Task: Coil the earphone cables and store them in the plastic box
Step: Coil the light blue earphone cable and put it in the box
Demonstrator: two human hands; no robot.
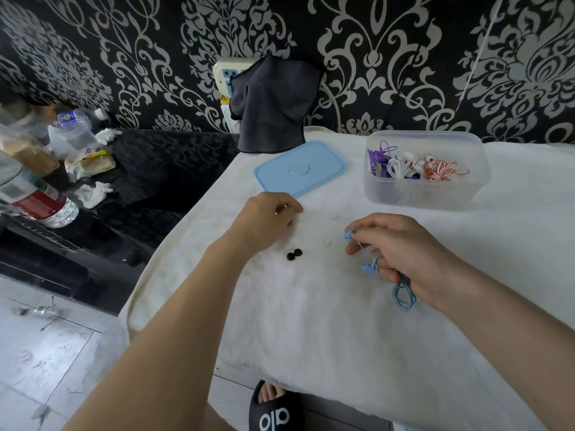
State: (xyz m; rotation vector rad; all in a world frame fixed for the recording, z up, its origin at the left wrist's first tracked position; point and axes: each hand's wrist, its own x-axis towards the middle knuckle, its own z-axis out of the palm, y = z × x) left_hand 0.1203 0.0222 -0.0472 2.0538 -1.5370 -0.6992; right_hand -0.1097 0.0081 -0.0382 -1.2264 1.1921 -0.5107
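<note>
Right hand [401,253] clamps limp, featherlight blue earphones [370,267]; grip bundled loops. Left hand [273,219] pinching, contents unclear.

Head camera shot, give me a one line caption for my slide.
Right hand holds coiled blue earphones while left hand picks at ear tips beside the open plastic box.

Dark damask room with a white-draped table

Black wallpaper [389,57] with silver scrollwork fills the top of the frame; a white fluffy cloth [342,337] covers the table at centre and right; a black patterned cabinet [161,163] sits at left; pale grey floor tiles [46,362] lie lower left; light is soft and even.
</note>
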